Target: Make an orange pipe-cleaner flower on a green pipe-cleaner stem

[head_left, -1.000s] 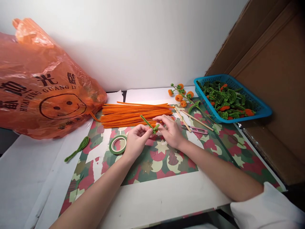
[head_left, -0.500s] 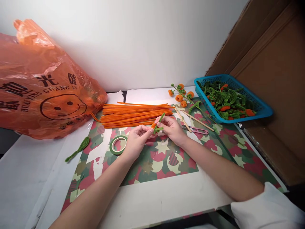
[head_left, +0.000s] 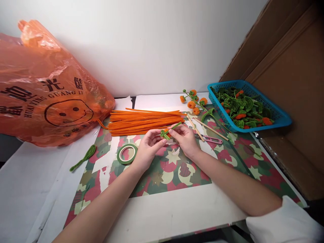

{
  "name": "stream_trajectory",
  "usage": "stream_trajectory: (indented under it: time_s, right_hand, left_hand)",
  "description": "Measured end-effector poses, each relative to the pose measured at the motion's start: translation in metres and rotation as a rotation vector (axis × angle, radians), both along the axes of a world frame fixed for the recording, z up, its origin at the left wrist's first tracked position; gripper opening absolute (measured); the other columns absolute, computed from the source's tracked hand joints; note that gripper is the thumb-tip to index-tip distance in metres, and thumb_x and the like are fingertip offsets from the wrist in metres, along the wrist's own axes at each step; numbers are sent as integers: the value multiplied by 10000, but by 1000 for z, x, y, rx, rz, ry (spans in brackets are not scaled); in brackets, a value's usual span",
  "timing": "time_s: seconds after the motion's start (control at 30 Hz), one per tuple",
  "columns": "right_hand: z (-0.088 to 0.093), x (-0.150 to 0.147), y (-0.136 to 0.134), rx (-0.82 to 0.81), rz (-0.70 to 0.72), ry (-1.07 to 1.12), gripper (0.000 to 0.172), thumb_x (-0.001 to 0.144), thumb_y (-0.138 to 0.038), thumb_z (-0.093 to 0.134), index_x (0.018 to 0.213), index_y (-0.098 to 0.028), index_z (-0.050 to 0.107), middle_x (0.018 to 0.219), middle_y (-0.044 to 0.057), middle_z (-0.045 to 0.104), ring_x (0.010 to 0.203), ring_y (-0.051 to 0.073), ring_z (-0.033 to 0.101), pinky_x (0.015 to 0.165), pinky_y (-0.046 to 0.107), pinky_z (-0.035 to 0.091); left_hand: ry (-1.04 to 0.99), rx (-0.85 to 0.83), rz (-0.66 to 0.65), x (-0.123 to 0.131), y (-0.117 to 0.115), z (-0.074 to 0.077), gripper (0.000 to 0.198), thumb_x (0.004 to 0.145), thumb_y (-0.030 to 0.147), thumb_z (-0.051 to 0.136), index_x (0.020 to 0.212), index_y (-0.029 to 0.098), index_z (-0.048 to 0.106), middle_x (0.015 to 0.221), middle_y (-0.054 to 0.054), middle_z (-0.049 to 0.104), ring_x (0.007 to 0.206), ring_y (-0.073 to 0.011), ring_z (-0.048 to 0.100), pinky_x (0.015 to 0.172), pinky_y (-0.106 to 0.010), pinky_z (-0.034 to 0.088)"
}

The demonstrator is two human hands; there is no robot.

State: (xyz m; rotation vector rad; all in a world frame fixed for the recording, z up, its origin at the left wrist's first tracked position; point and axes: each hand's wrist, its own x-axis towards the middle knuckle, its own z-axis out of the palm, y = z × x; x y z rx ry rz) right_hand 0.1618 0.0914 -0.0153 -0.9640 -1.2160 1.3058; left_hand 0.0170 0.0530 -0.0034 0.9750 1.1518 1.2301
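A small pipe-cleaner flower (head_left: 165, 134), orange with green strips and a green stem, is pinched between my two hands over the middle of the table. The fingers of my left hand (head_left: 149, 147) are curled round its left side. My right hand (head_left: 186, 139) grips it by the green stem, which points up to the right. Just left of my left hand lies a roll of green tape (head_left: 120, 156). Behind both hands is a bundle of orange pipe cleaners (head_left: 144, 119). The flower's underside is hidden by my fingers.
A blue basket (head_left: 280, 123) of green and orange pieces stands at the right, near a cardboard box (head_left: 291, 67). Wooden sticks (head_left: 211, 129), pink-handled scissors (head_left: 215, 139) and a finished flower spray (head_left: 193, 103) lie nearby. An orange plastic bag (head_left: 50, 67) and a green leaf (head_left: 87, 153) are left.
The flower has turned in my fingers, so its green strips now face me and its stem leans further right. My hands stay in nearly the same place.
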Motion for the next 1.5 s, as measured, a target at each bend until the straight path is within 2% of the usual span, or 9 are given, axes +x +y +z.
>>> stream_trajectory:
  time_s: [0.13, 0.33, 0.5, 0.67, 0.73, 0.83, 1.07, 1.3, 1.5]
  right_hand:
    - [3, 0, -4, 78, 1, -58, 214, 751, -400, 690, 785, -191, 658, 824, 31, 658, 739, 149, 611, 648, 282, 514]
    - [11, 6, -6, 479, 5, -286, 78, 827, -269, 647, 806, -208, 690, 839, 38, 629, 842, 160, 599, 755, 314, 489]
    - [15, 15, -5, 741, 82, -532, 117, 883, -239, 572, 859, -226, 686, 875, 56, 631, 847, 178, 576, 759, 341, 457]
    - [18, 18, -7, 895, 48, -733, 165, 905, -219, 517, 876, -240, 678, 861, 52, 645, 838, 191, 544, 767, 360, 399]
    - [19, 18, -9, 917, 34, -775, 185, 912, -214, 497, 890, -248, 678, 872, 49, 652, 846, 194, 536, 774, 365, 381]
    - [19, 19, -11, 908, 28, -821, 215, 920, -220, 470, 911, -263, 680, 890, 46, 655, 860, 200, 530, 797, 377, 365]
    - [18, 18, -12, 941, 3, -822, 192, 913, -212, 491, 902, -256, 678, 873, 47, 652, 846, 193, 529, 787, 371, 362]
    - [18, 19, -9, 918, 93, -809, 157, 891, -228, 555, 904, -281, 703, 887, 40, 648, 867, 189, 520, 801, 365, 360]
    - [21, 23, -5, 924, 149, -815, 153, 890, -262, 565, 847, -275, 710, 813, 34, 612, 809, 182, 494, 770, 360, 354]
  left_hand:
    - [-4, 34, 1, 1, 0, 2, 385, 667, 339, 771, 982, 206, 595, 1087, -62, 656, 943, -179, 654, 804, -295, 559]
    - [-48, 3, 40, -3, 3, 3, 422, 657, 393, 778, 999, 181, 653, 1077, -86, 678, 879, -193, 676, 777, -323, 568]
    - [-25, -4, 71, -3, 0, 7, 431, 657, 377, 779, 1009, 180, 626, 1000, -80, 691, 849, -186, 677, 750, -312, 572]
    - [-58, 43, 14, -7, -1, 4, 267, 701, 309, 732, 925, 207, 627, 1064, -72, 690, 971, -204, 658, 782, -307, 571]
    - [-96, 45, -16, -9, 1, 3, 213, 735, 290, 677, 926, 204, 642, 1107, -78, 683, 1005, -210, 648, 794, -314, 570]
    - [-146, 6, -7, -10, 3, 3, 266, 765, 296, 615, 1008, 193, 642, 1132, -99, 676, 989, -212, 655, 763, -316, 578]
    - [-191, -67, -40, -9, 5, 2, 282, 695, 327, 740, 933, 195, 666, 1059, -69, 696, 853, -173, 677, 742, -297, 580]
    - [-145, -86, -11, -8, 6, 6, 318, 636, 345, 789, 887, 184, 682, 1022, -76, 704, 879, -191, 672, 679, -258, 566]
    - [-128, -106, -39, -6, 4, 6, 295, 643, 354, 776, 863, 179, 689, 962, -66, 706, 805, -171, 665, 636, -246, 554]
